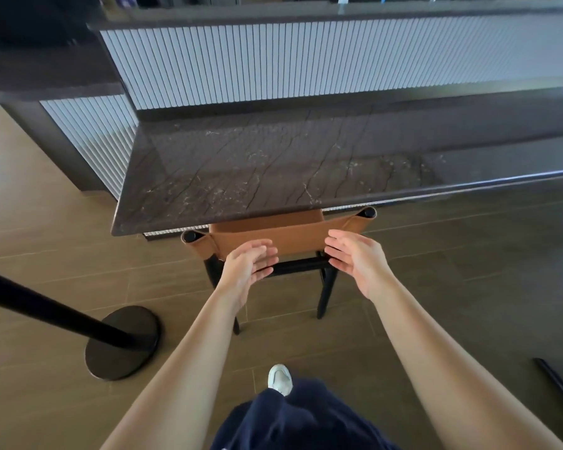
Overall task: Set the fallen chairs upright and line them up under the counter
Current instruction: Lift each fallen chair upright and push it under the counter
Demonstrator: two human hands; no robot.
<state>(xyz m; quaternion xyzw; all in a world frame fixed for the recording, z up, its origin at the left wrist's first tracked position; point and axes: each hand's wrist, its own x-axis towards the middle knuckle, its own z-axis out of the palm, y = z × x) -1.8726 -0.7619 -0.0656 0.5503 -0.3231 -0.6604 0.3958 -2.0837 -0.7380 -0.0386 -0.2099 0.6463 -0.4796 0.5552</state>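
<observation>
L hand (pixel 251 264) & R hand (pixel 355 259) are both stretched out ahead, palms facing each other. Fingers are straight & loosely together, gripping nothing.

Btwn the hands & just past the fingertips stands the chair (pixel 286 245), upright. Its tan backrest (pixel 306 233) spans the gap hand to hand, w/ a black post top (pixel 368 212) sticking out beyond each hand's outer side. Can't tell if the fingertips touch the backrest or stop just short.

The seat goes under the counter (pixel 273 164). The counter's near edge runs just beyond the backrest, w/ only a thin strip of seat showing btwn edge & back. The counter corner sits beyond & outward of L hand; the edge runs far past R hand to the frame side. The rear legs (pixel 325 293) drop to the floor below the hands.

Room:
- **R side:** outward of R hand, floor tiles (pixel 468 271) stretch wide along the counter edge.
- **L side:** outward of L hand & nearer the person is a round black stand base (pixel 122 342) w/ a slanted pole (pixel 46 306). It is near the L forearm, apart from the chair.
- **Below the hands:** a white shoe (pixel 280 380) is on the floor behind the chair, not touching the legs.
- **Low R:** well outward of the R forearm, a thin dark bar (pixel 559 384) lies on the floor. Can't tell what it is.
</observation>
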